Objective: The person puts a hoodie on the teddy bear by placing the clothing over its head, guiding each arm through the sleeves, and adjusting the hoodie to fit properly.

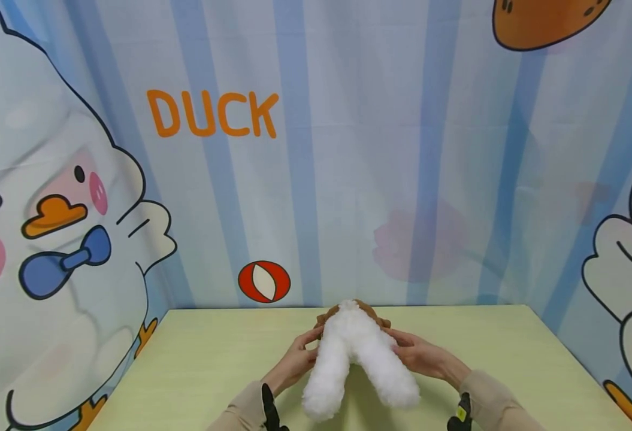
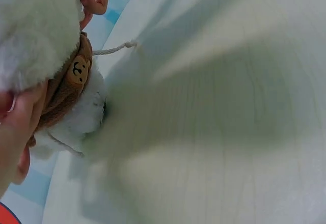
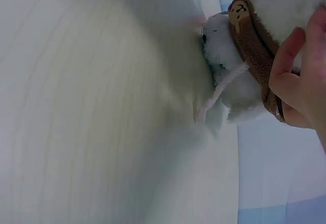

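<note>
A white plush toy (image 1: 351, 332) is held above the table's far half, its two long fluffy parts hanging toward me. I cannot tell whether those are legs or ears. My left hand (image 1: 296, 359) grips one side, and my right hand (image 1: 422, 354) grips the opposite side. Brown fabric (image 2: 63, 94) with a small bear-face patch (image 2: 78, 70) wraps the toy in the left wrist view. Thin cords (image 3: 220, 89) dangle from it in the right wrist view. A white furry end (image 3: 219, 38) with a dark spot is close to the tabletop. Fur hides some fingertips.
The pale yellow table (image 1: 213, 359) runs back to a blue-and-white striped curtain (image 1: 348, 179) printed with ducks and the word DUCK. Curtain panels also stand at the left and right sides. Shadows of the toy and hands fall on the tabletop.
</note>
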{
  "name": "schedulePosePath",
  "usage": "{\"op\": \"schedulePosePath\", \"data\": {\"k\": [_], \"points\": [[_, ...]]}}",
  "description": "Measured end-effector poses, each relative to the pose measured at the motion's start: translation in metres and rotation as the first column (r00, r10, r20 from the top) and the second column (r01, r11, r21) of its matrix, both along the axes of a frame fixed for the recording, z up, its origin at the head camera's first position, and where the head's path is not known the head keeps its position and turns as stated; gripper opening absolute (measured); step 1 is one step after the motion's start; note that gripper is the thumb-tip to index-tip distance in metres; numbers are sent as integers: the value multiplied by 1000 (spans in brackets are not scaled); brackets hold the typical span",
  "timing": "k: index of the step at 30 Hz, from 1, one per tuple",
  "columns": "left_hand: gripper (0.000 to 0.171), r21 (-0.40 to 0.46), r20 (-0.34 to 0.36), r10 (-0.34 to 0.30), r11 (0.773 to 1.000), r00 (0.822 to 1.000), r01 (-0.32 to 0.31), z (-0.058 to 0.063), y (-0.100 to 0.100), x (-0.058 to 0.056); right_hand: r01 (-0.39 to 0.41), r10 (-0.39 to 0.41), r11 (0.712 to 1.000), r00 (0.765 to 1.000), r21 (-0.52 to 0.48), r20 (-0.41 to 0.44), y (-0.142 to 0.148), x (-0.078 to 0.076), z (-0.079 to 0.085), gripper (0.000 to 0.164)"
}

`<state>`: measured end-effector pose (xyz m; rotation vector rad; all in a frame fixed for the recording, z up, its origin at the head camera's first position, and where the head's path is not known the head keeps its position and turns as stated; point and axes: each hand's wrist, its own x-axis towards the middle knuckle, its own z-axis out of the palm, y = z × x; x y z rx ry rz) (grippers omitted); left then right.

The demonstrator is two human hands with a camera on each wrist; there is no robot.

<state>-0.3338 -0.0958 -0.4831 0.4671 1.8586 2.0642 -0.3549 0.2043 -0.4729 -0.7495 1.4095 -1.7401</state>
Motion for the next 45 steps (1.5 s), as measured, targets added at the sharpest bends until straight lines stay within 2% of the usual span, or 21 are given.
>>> {"op": "schedulePosePath", "data": {"k": [2, 4, 7, 10, 13, 16, 19, 23, 26, 29, 30, 32, 35, 37, 38, 40, 43, 44, 45], "points": [[59, 20, 30, -56, 998, 998, 55, -1, -1, 0, 25, -24, 999, 999, 41, -29, 0, 0, -2, 64], [61, 38, 58, -97, 995, 994, 95, -2, -1, 0, 86, -82, 993, 995, 80, -56, 0, 1, -5, 66], [59, 48, 75, -119, 992, 990, 116, -3, 0, -1, 187, -171, 972, 978, 139, -119, -1, 5, -9, 65], [55, 20, 54, -95, 995, 994, 94, -4, 3, -2, 289, -251, 940, 945, 181, -208, -5, 11, -14, 52], [50, -32, 4, -8, 999, 1000, 8, -5, 8, 0, 387, -324, 903, 899, 187, -293, -13, 16, -16, 29], [44, -94, -63, 93, 991, 994, -99, -3, 12, 5, 495, -403, 849, 832, 183, -381, -22, 22, -15, 17], [45, -144, -96, 137, 978, 986, -150, 0, 12, 8, 615, -474, 761, 743, 205, -472, -30, 26, -14, 15], [50, -198, -96, 115, 971, 989, -132, 0, 10, 5, 762, -575, 607, 617, 226, -538, -38, 27, -13, 9], [49, -249, -95, 96, 961, 991, -117, 1, 10, 4, 823, -623, 527, 544, 213, -562, -42, 27, -12, 16], [44, -269, -72, 101, 956, 992, -117, 1, 13, 5, 861, -634, 474, 480, 186, -606, -46, 29, -11, 22], [41, -256, -55, 111, 959, 992, -121, 1, 14, 6, 874, -633, 456, 452, 169, -629, -47, 30, -10, 20], [36, -214, -28, 138, 967, 990, -141, -1, 18, 8, 885, -629, 444, 421, 143, -654, -49, 34, -8, 24], [24, -164, -47, 178, 969, 983, -184, -4, 25, 12, 894, -613, 439, 373, 92, -696, -50, 38, -6, 33], [7, -176, -109, 213, 957, 971, -230, -4, 30, 15, 888, -585, 450, 372, 93, -721, -49, 40, -8, 42], [8, -194, -145, 235, 946, 961, -260, -3, 33, 17, 893, -563, 439, 360, 100, -744, -48, 41, -9, 44], [22, -231, -221, 279, 916, 934, -328, -3, 38, 18, 907, -512, 402, 335, 125, -791, -46, 40, -12, 45], [32, -262, -308, 355, 860, 883, -437, -3, 47, 19, 930, -459, 337, 299, 148, -837, -44, 40, -16, 45], [34, -266, -348, 381, 836, 856, -480, -4, 50, 19, 936, -443, 321, 280, 141, -851, -44, 40, -17, 43], [35, -268, -386, 406, 810, 829, -522, -5, 53, 19, 940, -434, 317, 264, 128, -861, -44, 41, -19, 40]]}}
